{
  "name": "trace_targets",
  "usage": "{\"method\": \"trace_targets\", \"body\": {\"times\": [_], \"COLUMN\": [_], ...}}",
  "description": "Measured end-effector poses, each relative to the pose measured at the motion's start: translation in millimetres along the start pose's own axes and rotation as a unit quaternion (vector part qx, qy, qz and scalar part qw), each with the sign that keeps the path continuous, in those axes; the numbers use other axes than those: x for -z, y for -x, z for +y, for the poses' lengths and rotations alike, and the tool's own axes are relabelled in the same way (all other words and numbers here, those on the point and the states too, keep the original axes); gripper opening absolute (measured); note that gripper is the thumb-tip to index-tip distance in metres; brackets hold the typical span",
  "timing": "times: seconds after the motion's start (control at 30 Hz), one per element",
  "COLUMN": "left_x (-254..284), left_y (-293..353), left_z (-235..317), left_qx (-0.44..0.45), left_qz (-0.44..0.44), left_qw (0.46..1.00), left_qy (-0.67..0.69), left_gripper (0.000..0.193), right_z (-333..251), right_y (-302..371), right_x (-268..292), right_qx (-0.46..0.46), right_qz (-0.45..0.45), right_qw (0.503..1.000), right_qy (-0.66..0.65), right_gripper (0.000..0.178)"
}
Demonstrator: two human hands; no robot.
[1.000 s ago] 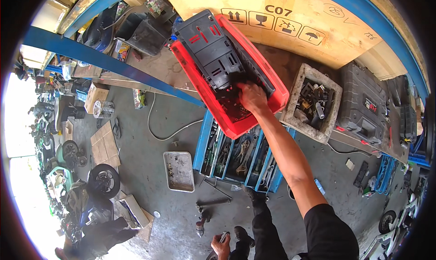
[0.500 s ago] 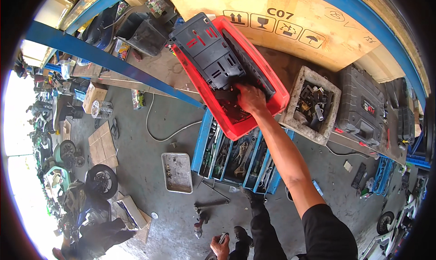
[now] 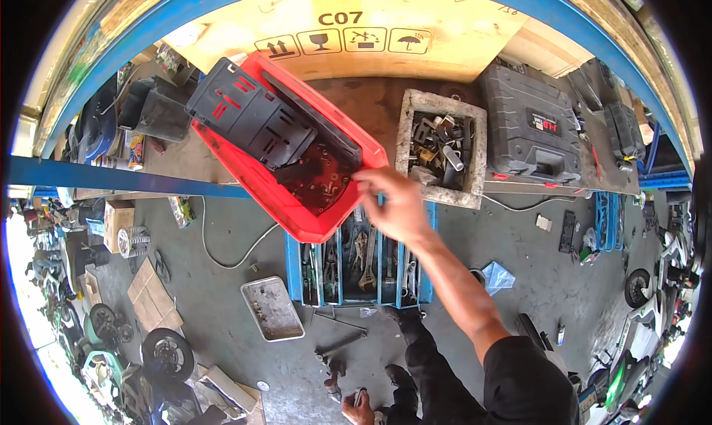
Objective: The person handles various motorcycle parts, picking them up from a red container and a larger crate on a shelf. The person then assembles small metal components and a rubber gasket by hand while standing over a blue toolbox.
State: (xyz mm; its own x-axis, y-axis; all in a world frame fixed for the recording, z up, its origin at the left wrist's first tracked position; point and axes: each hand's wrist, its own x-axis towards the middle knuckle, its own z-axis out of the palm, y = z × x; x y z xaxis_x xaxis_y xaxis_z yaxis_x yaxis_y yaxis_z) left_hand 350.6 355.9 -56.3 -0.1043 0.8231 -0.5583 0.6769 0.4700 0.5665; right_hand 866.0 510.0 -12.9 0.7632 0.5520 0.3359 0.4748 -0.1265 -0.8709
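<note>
My right hand (image 3: 394,205) hovers at the near right rim of a tilted red plastic bin (image 3: 285,213), its fingers bent but apart, with nothing visible in them. Small bolts and washers (image 3: 325,182) lie loose on the bin's floor. A slotted black plastic panel (image 3: 256,117) rests in the bin and sticks out past its far left side. Low in the picture, my left hand (image 3: 359,410) is closed around a small shiny metal piece (image 3: 360,396), whose kind I cannot make out. Below the bin stands an open blue cantilever toolbox (image 3: 294,273) holding wrenches and pliers.
Right of the bin, a whitish foam box (image 3: 478,154) holds mixed metal parts, beside a black tool case (image 3: 530,124). A large cardboard carton (image 3: 475,50) backs the bench. On the floor are a metal tray (image 3: 278,310) and a wheel (image 3: 167,354). A blue beam (image 3: 111,174) crosses at left.
My right hand has come out of the bin's inside to its right rim. The view has swung to the right, so the bin appears farther left. The left hand still holds the metal piece.
</note>
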Motion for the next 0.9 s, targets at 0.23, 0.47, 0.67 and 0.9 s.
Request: {"method": "trace_targets", "body": {"times": [0.23, 0.47, 0.67, 0.9], "left_x": [-7, -3, -1, 1], "left_y": [-16, -28, -27, -18], "left_z": [6, 4, -7, -5], "left_qx": [-0.027, -0.065, -0.052, -0.04], "left_qz": [-0.033, -0.087, -0.058, -0.069], "left_qw": [0.999, 0.994, 0.996, 0.996], "left_qy": [0.01, -0.026, 0.031, -0.029], "left_gripper": [0.027, 0.023, 0.025, 0.026], "right_z": [94, 122, 120, 124], "right_y": [17, 14, 11, 12], "right_x": [127, 132, 154, 165], "right_qx": [-0.09, -0.221, -0.275, -0.31], "right_qz": [0.071, 0.09, 0.064, 0.059], "right_qw": [0.949, 0.971, 0.932, 0.906], "right_qy": [0.294, 0.018, -0.227, -0.281], "right_gripper": [0.026, 0.031, 0.025, 0.018]}}
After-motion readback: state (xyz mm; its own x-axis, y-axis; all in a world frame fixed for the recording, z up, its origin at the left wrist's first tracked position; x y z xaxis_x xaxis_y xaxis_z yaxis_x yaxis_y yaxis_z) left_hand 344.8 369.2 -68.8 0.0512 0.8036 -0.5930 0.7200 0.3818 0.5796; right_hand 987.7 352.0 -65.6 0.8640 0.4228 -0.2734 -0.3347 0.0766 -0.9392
